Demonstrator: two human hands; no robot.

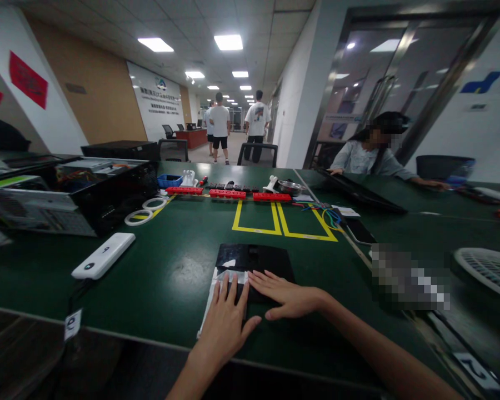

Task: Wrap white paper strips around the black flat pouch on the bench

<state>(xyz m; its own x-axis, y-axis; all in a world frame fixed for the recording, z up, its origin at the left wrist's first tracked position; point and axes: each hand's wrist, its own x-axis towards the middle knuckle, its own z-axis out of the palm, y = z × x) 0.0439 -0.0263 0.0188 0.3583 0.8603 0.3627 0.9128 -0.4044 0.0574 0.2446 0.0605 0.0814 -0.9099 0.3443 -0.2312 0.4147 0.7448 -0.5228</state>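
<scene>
A flat black panel (270, 257) lies on the green table in front of me. Along its left part runs a whitish, wrinkled sheet or bag (208, 303), partly hidden under my fingers. My left hand (227, 319) rests flat on that sheet, fingers spread. My right hand (294, 297) lies palm down across the panel, its fingers stretched toward the left hand's fingertips. Neither hand is closed around anything. What exactly the panel is, I cannot tell.
At left stands an opened black computer case (112, 194), with white rings (138, 217) and a white power bank (104, 256) nearby. Red plastic strips (228, 194) and coloured wires (331, 218) lie beyond yellow tape outlines (256, 230). A person (370, 147) sits across at right.
</scene>
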